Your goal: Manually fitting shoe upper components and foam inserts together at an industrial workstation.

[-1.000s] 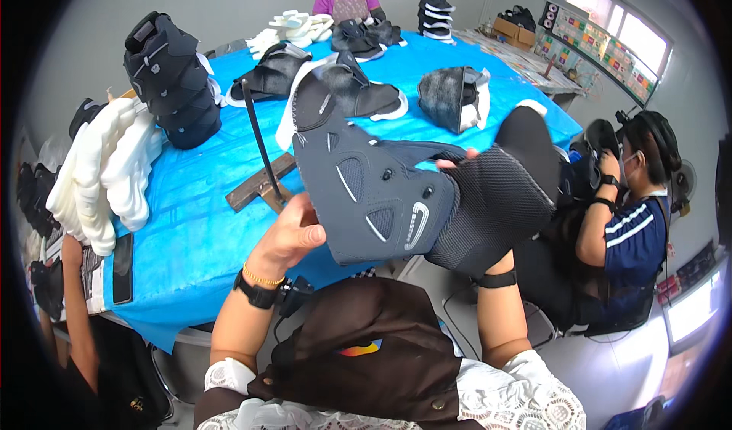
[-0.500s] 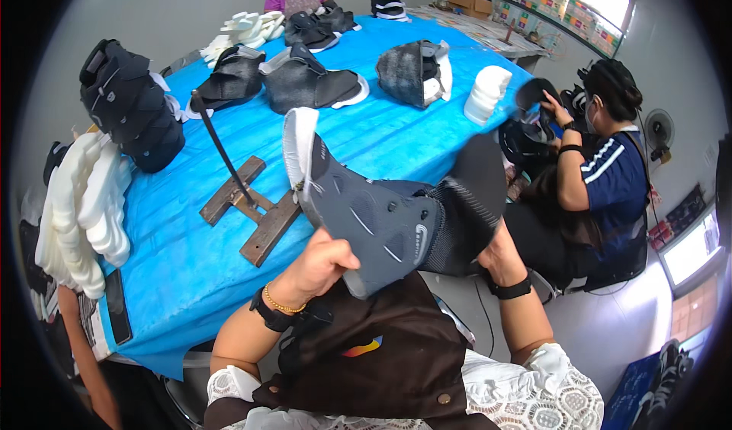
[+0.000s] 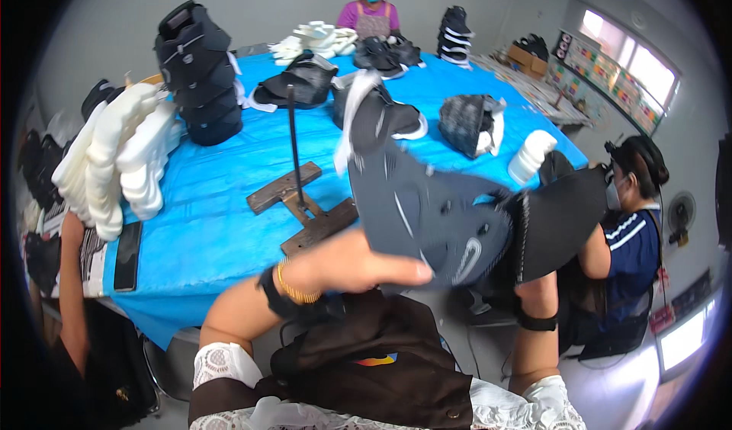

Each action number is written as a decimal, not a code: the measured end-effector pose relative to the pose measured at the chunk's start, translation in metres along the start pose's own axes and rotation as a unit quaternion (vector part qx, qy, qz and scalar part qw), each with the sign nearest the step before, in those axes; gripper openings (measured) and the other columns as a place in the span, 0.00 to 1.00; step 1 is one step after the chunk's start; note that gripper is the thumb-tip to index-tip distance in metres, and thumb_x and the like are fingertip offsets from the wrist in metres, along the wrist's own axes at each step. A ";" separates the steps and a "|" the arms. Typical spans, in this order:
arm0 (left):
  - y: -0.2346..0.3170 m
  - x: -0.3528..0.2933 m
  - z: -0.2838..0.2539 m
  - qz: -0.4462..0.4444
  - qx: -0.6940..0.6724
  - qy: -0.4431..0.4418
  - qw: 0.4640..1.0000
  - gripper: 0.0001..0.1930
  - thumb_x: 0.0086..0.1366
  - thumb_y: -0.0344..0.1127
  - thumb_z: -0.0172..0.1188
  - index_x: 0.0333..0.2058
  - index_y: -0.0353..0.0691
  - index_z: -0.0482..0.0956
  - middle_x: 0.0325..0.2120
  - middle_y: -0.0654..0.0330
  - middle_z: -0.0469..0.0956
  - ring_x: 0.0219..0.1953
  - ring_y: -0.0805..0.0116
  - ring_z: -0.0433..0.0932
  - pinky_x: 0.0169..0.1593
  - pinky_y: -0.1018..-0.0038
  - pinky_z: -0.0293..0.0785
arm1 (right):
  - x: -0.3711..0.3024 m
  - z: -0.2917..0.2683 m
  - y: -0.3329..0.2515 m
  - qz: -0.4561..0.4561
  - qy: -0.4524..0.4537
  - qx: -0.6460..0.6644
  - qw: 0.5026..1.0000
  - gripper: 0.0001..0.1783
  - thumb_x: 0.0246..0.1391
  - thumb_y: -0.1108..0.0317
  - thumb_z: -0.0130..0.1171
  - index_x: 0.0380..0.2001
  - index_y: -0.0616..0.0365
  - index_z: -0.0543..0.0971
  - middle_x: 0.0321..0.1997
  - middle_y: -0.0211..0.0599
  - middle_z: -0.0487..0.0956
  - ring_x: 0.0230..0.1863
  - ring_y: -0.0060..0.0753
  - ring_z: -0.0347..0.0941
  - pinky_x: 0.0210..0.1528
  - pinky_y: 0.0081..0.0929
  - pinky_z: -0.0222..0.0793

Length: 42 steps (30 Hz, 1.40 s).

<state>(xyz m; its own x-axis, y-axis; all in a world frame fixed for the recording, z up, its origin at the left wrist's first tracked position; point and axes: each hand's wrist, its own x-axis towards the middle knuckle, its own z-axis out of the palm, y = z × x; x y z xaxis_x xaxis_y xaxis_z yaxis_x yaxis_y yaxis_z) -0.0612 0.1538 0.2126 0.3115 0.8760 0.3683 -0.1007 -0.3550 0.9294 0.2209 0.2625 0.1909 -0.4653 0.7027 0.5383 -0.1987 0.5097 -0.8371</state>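
A dark grey shoe upper (image 3: pixel 427 209) with a black collar hangs over my lap, slightly blurred by motion. Its white-edged end points up and to the left. My left hand (image 3: pixel 366 266) is closed round the upper's lower edge, thumb laid on the outside. At the collar end is my right hand (image 3: pixel 540 296), its fingers hidden behind the black material; the upper is supported there. Just beyond my left hand stands a metal rod on a wooden H-shaped base (image 3: pixel 297 194), partly covered by my hand.
On the blue-covered table (image 3: pixel 206 255) are a stack of black uppers (image 3: pixel 202 72), white foam pieces (image 3: pixel 110 155), a black phone (image 3: pixel 127 256), more uppers (image 3: pixel 301 79) and a white roll (image 3: pixel 532 155). One co-worker (image 3: pixel 633 239) sits at right, another (image 3: pixel 370 14) across; an arm (image 3: pixel 72 300) shows at left.
My view has shifted, so the table sits lower and further right. The upper has swung rightward, its collar now extended to the right. My left hand has turned, thumb stretched along the upper.
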 end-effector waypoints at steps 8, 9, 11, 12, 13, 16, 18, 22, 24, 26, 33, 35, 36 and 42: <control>0.045 -0.004 -0.138 0.208 -0.162 0.119 0.957 0.34 0.43 0.25 0.57 0.55 0.24 0.70 0.50 0.47 0.78 0.51 0.53 0.79 0.58 0.63 0.74 | 0.203 0.108 -0.099 -0.361 -0.173 -0.406 0.821 0.15 0.59 0.70 0.50 0.43 0.66 0.80 0.46 0.54 0.78 0.47 0.50 0.76 0.52 0.34 0.70; 0.044 -0.011 -0.155 0.232 -0.170 0.121 0.950 0.35 0.42 0.25 0.55 0.55 0.22 0.69 0.51 0.44 0.77 0.52 0.51 0.79 0.60 0.62 0.73 | 0.215 0.126 -0.110 -0.334 -0.203 -0.485 0.782 0.16 0.59 0.70 0.50 0.46 0.65 0.81 0.52 0.51 0.77 0.52 0.44 0.74 0.56 0.31 0.67; 0.038 -0.018 -0.169 0.272 -0.212 0.167 0.924 0.39 0.40 0.30 0.53 0.56 0.21 0.67 0.52 0.41 0.75 0.55 0.46 0.76 0.63 0.59 0.70 | 0.224 0.164 -0.116 -0.158 -0.190 -0.216 0.945 0.14 0.58 0.70 0.52 0.43 0.66 0.81 0.45 0.49 0.80 0.47 0.47 0.76 0.51 0.29 0.70; 0.035 -0.022 -0.173 0.278 -0.220 0.187 0.916 0.39 0.40 0.31 0.52 0.57 0.21 0.67 0.53 0.42 0.75 0.55 0.45 0.76 0.63 0.58 0.70 | 0.231 0.180 -0.113 -0.158 -0.195 -0.223 0.942 0.15 0.58 0.68 0.53 0.42 0.67 0.81 0.45 0.50 0.80 0.47 0.49 0.76 0.51 0.30 0.70; 0.031 -0.027 -0.178 0.286 -0.227 0.207 0.908 0.40 0.40 0.31 0.52 0.57 0.21 0.67 0.53 0.42 0.75 0.55 0.45 0.76 0.63 0.58 0.70 | 0.240 0.191 -0.106 -0.159 -0.201 -0.230 0.939 0.15 0.58 0.67 0.54 0.42 0.68 0.81 0.44 0.51 0.81 0.47 0.51 0.76 0.51 0.30 0.70; 0.000 -0.032 -0.198 0.261 -0.295 0.181 0.901 0.40 0.40 0.31 0.51 0.57 0.23 0.67 0.54 0.43 0.75 0.54 0.45 0.76 0.63 0.58 0.70 | 0.269 0.202 -0.074 -0.316 -0.234 -0.435 0.810 0.16 0.57 0.68 0.53 0.44 0.63 0.82 0.50 0.52 0.79 0.53 0.52 0.74 0.55 0.34 0.70; -0.018 -0.026 -0.194 0.253 -0.306 0.200 0.896 0.37 0.41 0.30 0.51 0.56 0.23 0.69 0.51 0.44 0.77 0.52 0.46 0.77 0.62 0.58 0.71 | 0.275 0.205 -0.061 -0.203 -0.253 -0.407 0.854 0.16 0.57 0.68 0.53 0.44 0.63 0.82 0.50 0.51 0.78 0.52 0.50 0.75 0.54 0.34 0.71; -0.026 -0.031 -0.197 0.205 -0.316 0.170 0.910 0.34 0.43 0.29 0.51 0.54 0.21 0.71 0.48 0.44 0.79 0.50 0.48 0.79 0.60 0.59 0.74 | 0.271 0.200 -0.046 0.071 -0.199 -0.075 0.975 0.17 0.57 0.64 0.50 0.40 0.66 0.81 0.42 0.39 0.81 0.44 0.30 0.74 0.48 0.28 0.66; -0.030 -0.037 -0.198 0.190 -0.310 0.198 0.910 0.33 0.44 0.29 0.51 0.52 0.20 0.72 0.48 0.43 0.79 0.49 0.48 0.80 0.59 0.60 0.74 | 0.273 0.201 -0.030 0.099 -0.190 -0.025 0.977 0.16 0.56 0.63 0.49 0.32 0.65 0.82 0.35 0.33 0.80 0.40 0.27 0.71 0.48 0.28 0.61; -0.026 -0.037 -0.191 0.176 -0.312 0.217 0.908 0.30 0.44 0.28 0.50 0.49 0.18 0.73 0.47 0.42 0.79 0.48 0.48 0.80 0.58 0.61 0.75 | 0.274 0.202 -0.021 0.114 -0.201 0.008 0.973 0.16 0.56 0.63 0.49 0.30 0.63 0.81 0.33 0.31 0.79 0.38 0.25 0.70 0.46 0.28 0.60; -0.037 -0.054 -0.210 0.156 -0.258 0.251 0.920 0.27 0.46 0.22 0.51 0.48 0.19 0.74 0.45 0.43 0.80 0.45 0.51 0.82 0.53 0.62 0.79 | 0.280 0.219 -0.028 0.096 -0.239 0.028 0.966 0.18 0.60 0.59 0.48 0.30 0.60 0.82 0.30 0.27 0.78 0.31 0.21 0.69 0.32 0.25 0.60; -0.029 -0.046 -0.197 0.158 -0.272 0.258 0.913 0.26 0.45 0.19 0.51 0.47 0.20 0.75 0.44 0.44 0.81 0.45 0.54 0.83 0.52 0.63 0.80 | 0.292 0.206 -0.036 0.128 -0.298 -0.096 0.941 0.28 0.63 0.45 0.46 0.53 0.54 0.78 0.48 0.31 0.81 0.48 0.28 0.74 0.49 0.25 0.66; -0.030 -0.047 -0.196 0.151 -0.245 0.281 0.915 0.28 0.43 0.21 0.51 0.48 0.20 0.75 0.45 0.44 0.80 0.46 0.51 0.82 0.53 0.61 0.80 | 0.290 0.208 -0.040 0.132 -0.259 -0.152 0.945 0.29 0.63 0.43 0.46 0.52 0.54 0.78 0.47 0.33 0.81 0.45 0.28 0.76 0.46 0.25 0.68; -0.051 -0.048 -0.201 0.146 -0.210 0.296 0.921 0.22 0.46 0.15 0.52 0.44 0.22 0.78 0.41 0.46 0.82 0.42 0.58 0.83 0.49 0.66 0.82 | 0.298 0.212 -0.041 0.101 -0.340 -0.116 0.928 0.28 0.64 0.45 0.49 0.48 0.59 0.80 0.42 0.31 0.82 0.37 0.23 0.78 0.36 0.20 0.73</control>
<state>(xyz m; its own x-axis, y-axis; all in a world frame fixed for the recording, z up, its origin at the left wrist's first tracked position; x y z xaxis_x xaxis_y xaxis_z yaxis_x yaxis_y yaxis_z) -0.2607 0.1950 0.1522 -0.3427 0.8323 0.4357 -0.4934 -0.5541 0.6704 -0.0927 0.3459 0.3649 -0.9250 0.3605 0.1199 0.1069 0.5500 -0.8283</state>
